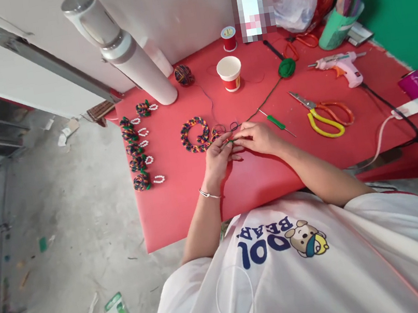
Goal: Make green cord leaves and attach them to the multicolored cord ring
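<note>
Close together over the red table, my left hand (217, 158) and my right hand (259, 137) both pinch green yarn (266, 100) between their fingertips. The yarn runs back from my right hand to a green ball (287, 67). A curled multicoloured crocheted strip (186, 140) lies against my left fingers, with loose yarn loops beside it; whether the fingers grip its end is hidden. Just right of my right hand rests a green-handled crochet hook (276, 122). A multicoloured yarn ball (184, 75) sits farther back, its thread trailing toward my hands.
Several crocheted flowers (141, 181) with white bead loops line the left edge. Behind stand a tall white flask (140, 62), a paper cup (230, 74) and a red thread spool (230, 39). Scissors (325, 118), a pink glue gun (347, 67) with its cord, and a green pen cup (339, 27) occupy the right.
</note>
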Demonstrator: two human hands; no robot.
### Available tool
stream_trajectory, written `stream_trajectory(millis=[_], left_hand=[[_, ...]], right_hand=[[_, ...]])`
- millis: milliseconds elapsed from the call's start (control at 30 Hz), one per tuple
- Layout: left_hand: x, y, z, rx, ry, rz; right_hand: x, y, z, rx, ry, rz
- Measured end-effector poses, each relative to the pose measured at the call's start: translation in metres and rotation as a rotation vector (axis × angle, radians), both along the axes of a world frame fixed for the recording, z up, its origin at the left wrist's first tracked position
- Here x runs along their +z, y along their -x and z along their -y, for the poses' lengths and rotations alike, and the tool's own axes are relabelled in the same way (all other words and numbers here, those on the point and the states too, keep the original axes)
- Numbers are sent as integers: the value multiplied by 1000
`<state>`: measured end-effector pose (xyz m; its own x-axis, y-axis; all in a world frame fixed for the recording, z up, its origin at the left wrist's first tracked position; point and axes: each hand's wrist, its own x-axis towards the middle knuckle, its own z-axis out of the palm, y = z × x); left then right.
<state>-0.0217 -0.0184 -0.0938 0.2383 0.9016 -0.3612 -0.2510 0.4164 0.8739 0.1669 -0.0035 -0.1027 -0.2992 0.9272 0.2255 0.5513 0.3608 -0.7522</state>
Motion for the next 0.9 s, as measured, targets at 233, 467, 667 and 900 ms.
stream_trajectory(millis=[233, 467, 667, 900], left_hand=[[-1, -4, 0, 1, 1, -36], [7, -7, -2, -34, 38, -32], [10, -7, 0, 71, -42, -134], [4, -7, 0, 168, -118, -226]], right_hand=[[-1, 1, 1, 49, -4, -24], [2, 0, 0, 82, 22, 6], [1, 2, 0, 12, 29, -113], [-1, 2, -1, -44, 106, -216]])
